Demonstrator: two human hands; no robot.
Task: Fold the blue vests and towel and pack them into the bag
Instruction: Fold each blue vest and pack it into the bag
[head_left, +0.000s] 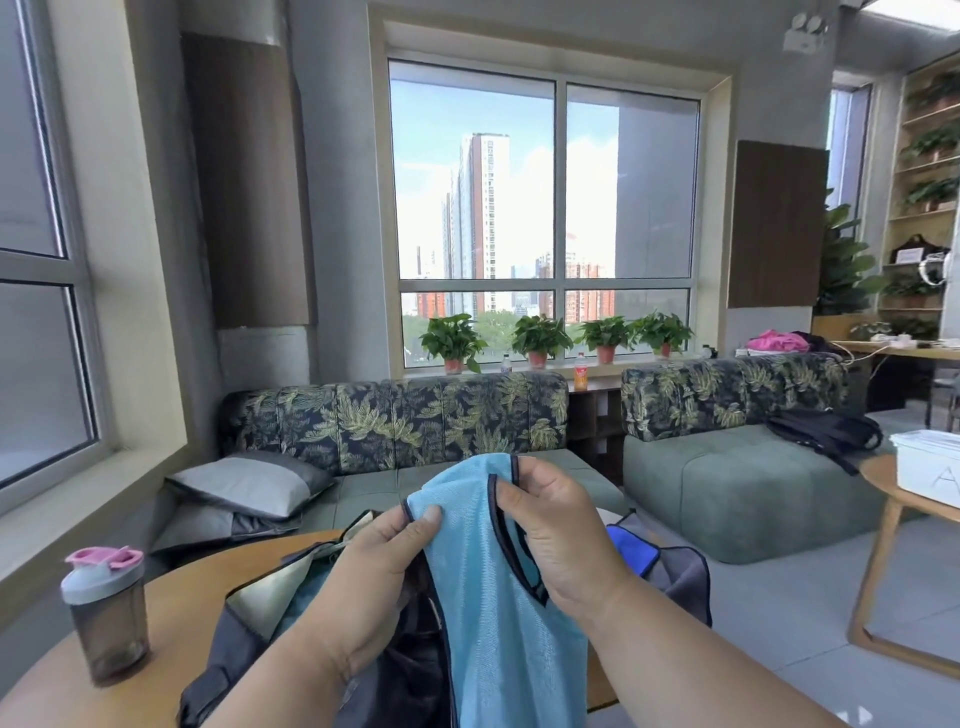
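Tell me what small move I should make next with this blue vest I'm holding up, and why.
Probably bring the two shoulder straps together to make the first lengthwise fold. Your left hand and right hand each pinch a strap of the blue vest, which hangs unfolded over the open bag, so it isn't ready to pack.

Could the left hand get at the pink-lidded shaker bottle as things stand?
Probably not straight away: the left hand pinches the blue vest along with the right hand. The shaker bottle stands unobstructed on the table, off to its left.
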